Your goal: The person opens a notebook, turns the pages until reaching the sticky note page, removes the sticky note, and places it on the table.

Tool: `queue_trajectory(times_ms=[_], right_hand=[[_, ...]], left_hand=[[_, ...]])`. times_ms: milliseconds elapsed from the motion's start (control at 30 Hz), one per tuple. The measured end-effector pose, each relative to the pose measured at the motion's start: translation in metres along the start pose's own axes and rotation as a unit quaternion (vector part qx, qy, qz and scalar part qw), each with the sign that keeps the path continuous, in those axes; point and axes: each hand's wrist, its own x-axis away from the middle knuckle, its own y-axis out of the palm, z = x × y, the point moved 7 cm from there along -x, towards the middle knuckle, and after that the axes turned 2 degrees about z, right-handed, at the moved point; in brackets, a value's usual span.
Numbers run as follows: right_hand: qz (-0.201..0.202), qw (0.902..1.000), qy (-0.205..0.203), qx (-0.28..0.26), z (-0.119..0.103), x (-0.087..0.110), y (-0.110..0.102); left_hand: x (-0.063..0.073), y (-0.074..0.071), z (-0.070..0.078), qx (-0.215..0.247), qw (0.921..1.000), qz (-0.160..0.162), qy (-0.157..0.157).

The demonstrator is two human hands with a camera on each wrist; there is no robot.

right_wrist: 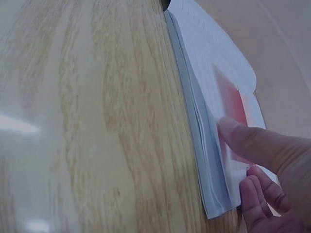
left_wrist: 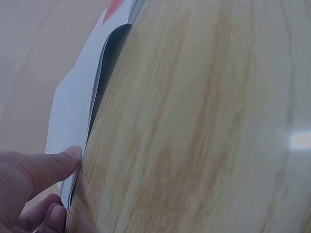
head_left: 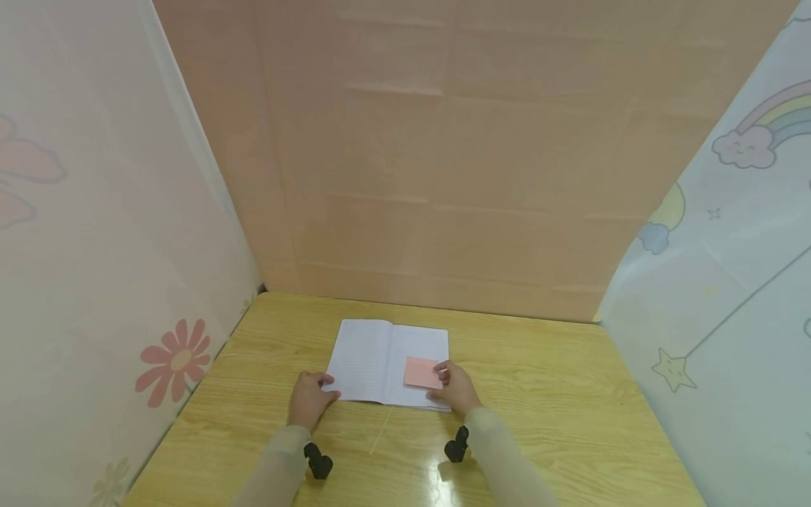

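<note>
An open notebook [head_left: 359,359] with ruled white pages lies on the table. On its right-hand page sits a square pink sticky note [head_left: 419,372]. My left hand [head_left: 308,400] grips the notebook's lower left corner, thumb on top and fingers curled at the edge, as the left wrist view shows. At the lower right, my right hand [head_left: 459,389] pinches the page edge, its thumb [right_wrist: 235,133] on the paper and the other fingers curled at the side. The index finger reaches the note's right edge in the head view. Several page layers show along the notebook's near edge.
The wood-grain table [head_left: 545,401] extends on all sides of the notebook. A thin pale ribbon [head_left: 381,431] trails from the spine toward me. Behind the table hangs an orange-brown sheet [head_left: 431,155], and patterned white sheets [head_left: 95,246] stand at both sides.
</note>
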Motion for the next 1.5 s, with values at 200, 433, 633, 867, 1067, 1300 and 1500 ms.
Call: queue_trajectory(times_ms=[200, 433, 633, 867, 1067, 1300, 1500], right_hand=[[0.008, 0.9999, -0.003, 0.006, -0.003, 0.0, 0.0], [0.006, 1.0, 0.002, -0.001, -0.002, 0.001, -0.002], [0.011, 0.9999, 0.0, -0.001, -0.005, 0.003, -0.004], [0.023, 0.9994, 0.024, 0.002, -0.002, 0.001, -0.004], [0.041, 0.9984, 0.038, 0.0, -0.006, 0.001, -0.006], [0.06, 0.9972, 0.044, -0.007, -0.012, 0.004, -0.008], [0.068, 0.9968, 0.041, -0.001, -0.013, 0.004, -0.009]], left_hand=[[-0.001, 0.001, -0.001, -0.004, 1.0, 0.0, -0.003], [-0.001, 0.0, -0.001, -0.002, 1.0, 0.001, -0.001], [-0.001, 0.001, -0.003, 0.002, 1.0, 0.001, -0.002], [-0.001, 0.002, -0.003, 0.007, 1.0, 0.001, 0.002], [-0.001, 0.002, -0.004, 0.002, 1.0, 0.004, 0.001], [-0.001, 0.003, -0.004, 0.002, 1.0, 0.004, -0.001], [-0.001, 0.003, -0.004, 0.002, 1.0, 0.005, 0.003]])
